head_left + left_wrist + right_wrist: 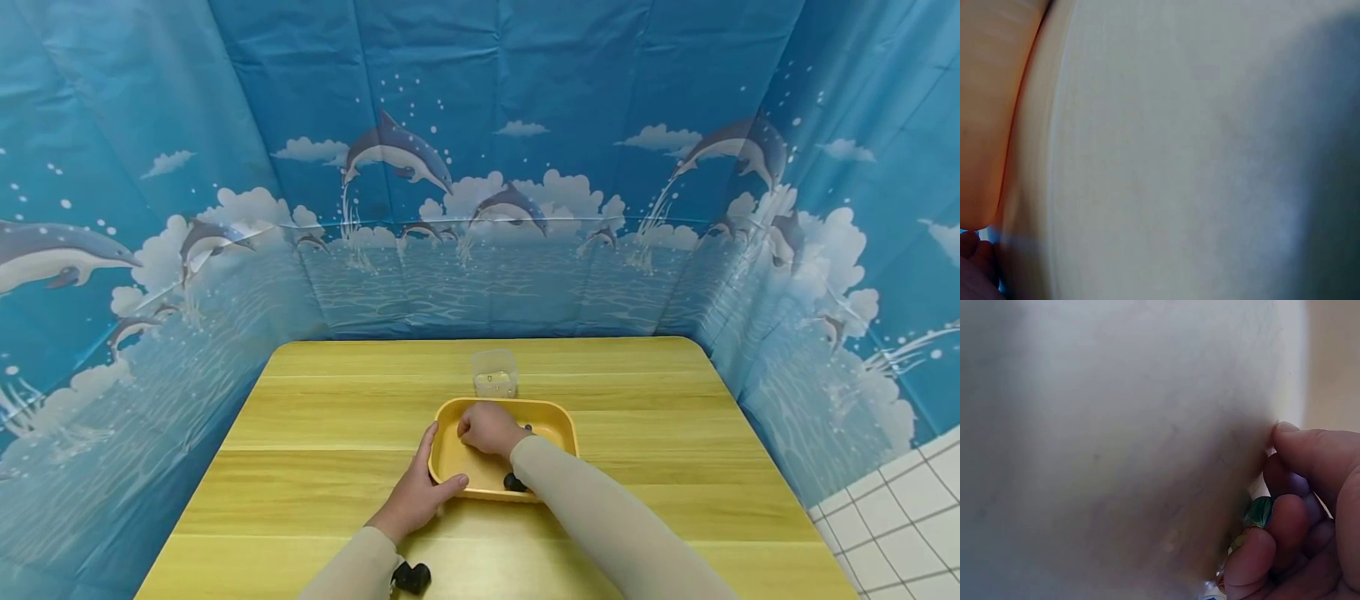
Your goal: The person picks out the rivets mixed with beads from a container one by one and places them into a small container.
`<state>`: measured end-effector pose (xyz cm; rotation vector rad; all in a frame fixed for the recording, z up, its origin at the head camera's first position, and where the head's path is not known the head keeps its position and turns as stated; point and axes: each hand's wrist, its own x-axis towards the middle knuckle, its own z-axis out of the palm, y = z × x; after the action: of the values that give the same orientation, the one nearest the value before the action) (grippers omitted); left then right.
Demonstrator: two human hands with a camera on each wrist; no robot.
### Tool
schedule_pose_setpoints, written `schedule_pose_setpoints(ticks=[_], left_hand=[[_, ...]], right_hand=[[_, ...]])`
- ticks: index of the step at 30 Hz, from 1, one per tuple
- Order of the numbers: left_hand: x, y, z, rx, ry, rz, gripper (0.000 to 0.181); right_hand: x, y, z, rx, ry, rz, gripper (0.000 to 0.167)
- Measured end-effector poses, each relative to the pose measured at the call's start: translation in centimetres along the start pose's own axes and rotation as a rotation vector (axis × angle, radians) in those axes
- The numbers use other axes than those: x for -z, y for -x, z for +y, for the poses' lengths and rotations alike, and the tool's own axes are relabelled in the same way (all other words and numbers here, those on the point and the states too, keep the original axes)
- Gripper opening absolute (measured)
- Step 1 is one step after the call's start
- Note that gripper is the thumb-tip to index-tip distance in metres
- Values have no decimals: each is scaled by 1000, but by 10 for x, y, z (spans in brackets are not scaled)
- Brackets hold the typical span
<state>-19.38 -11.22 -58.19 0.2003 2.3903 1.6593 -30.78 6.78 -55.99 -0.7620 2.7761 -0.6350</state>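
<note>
A shallow yellow tray [558, 412] with rounded corners rests on the table. My left hand [416, 492] grips its near-left corner, thumb over the front rim and fingers along the left side. Inside the tray, toward its left half, my right hand [491, 427] has its fingers curled. In the right wrist view a small glossy green bead-like piece [1260, 511] shows at those fingertips, with smaller shiny bits beside it that are too blurred to name. The tray's wall [988, 112] appears at the left of the left wrist view.
Behind the tray stands a clear plastic container [495, 367] with small gold-coloured bits in it. The wood-grain table [660, 417] has a dolphin-print curtain [480, 283] around it. Black wrist-worn devices show near both sleeves.
</note>
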Motion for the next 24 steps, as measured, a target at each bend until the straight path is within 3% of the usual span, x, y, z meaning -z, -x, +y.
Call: schedule_pose_setpoints(ticks=[10, 24], left_hand=[[0, 1, 1, -1, -4, 2, 103], [0, 0, 0, -10, 31, -12, 104]], right_hand=[[0, 0, 0, -4, -16, -33, 9], [2, 5, -4, 31, 57, -57, 15]])
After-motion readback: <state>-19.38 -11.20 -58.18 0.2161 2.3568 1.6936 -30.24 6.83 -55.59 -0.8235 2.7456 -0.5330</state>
